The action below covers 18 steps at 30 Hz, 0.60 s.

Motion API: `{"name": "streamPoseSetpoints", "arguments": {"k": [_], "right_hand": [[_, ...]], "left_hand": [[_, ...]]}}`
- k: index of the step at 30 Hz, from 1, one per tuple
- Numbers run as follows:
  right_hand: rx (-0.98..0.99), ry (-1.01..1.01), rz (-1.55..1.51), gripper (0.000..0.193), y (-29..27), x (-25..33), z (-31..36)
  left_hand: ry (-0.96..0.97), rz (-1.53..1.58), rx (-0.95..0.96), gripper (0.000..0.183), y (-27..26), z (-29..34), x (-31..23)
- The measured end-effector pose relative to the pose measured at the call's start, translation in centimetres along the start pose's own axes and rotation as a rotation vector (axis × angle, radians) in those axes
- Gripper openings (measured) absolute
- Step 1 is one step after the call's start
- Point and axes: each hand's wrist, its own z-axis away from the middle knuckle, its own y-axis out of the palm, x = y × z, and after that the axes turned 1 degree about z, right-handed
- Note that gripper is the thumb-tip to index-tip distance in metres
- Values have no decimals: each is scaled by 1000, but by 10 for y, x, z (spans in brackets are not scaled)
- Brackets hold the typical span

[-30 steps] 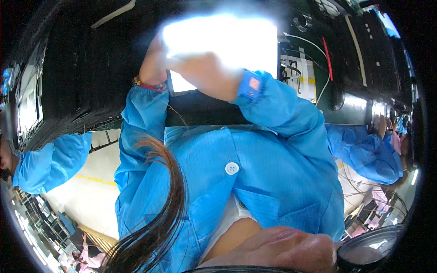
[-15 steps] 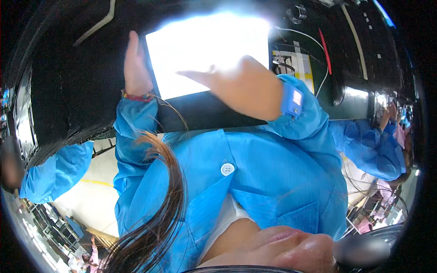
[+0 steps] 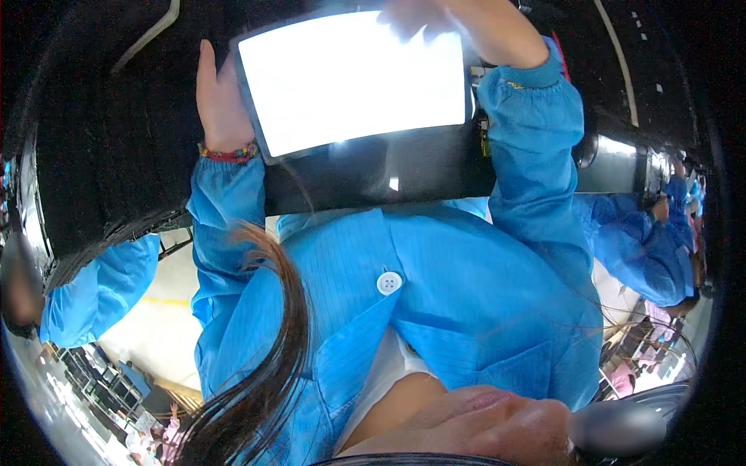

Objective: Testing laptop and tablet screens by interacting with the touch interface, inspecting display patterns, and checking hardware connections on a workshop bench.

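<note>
A flat panel with a dark frame (image 3: 259,132) lies before me, its face glowing plain white; glare hides whatever it displays. Along its left edge is my left hand (image 3: 225,109), fingers stretched out and a beaded red bracelet at the wrist. Whether its palm presses on the frame I cannot make out. Over the panel's far right part reaches my right hand (image 3: 435,17), bent at the wrist. Its fingers are blurred and partly lost in the glare and at the picture's upper edge.
A dark tabletop (image 3: 373,182) runs between the panel and my body. Partly behind my right forearm shows a red strip (image 3: 561,56). Co-workers in blue sleeves sit at the left (image 3: 105,287) and right (image 3: 641,245). A pale strip (image 3: 148,35) lies at the far left.
My right hand has moved from the panel's middle, where a finger pointed left, up to its far right part. The forearm has turned, hiding the blue wristband. My left hand stays beside the panel.
</note>
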Motion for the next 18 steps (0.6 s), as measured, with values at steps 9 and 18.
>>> {"name": "streamPoseSetpoints", "arguments": {"k": [9, 18], "right_hand": [[-191, -574, 1290, 37, 38, -22, 14], [24, -751, 1543, 31, 91, -59, 46]], "left_hand": [[-75, 99, 63, 60, -11, 0, -1], [65, -62, 215, 41, -21, -12, 5]]}}
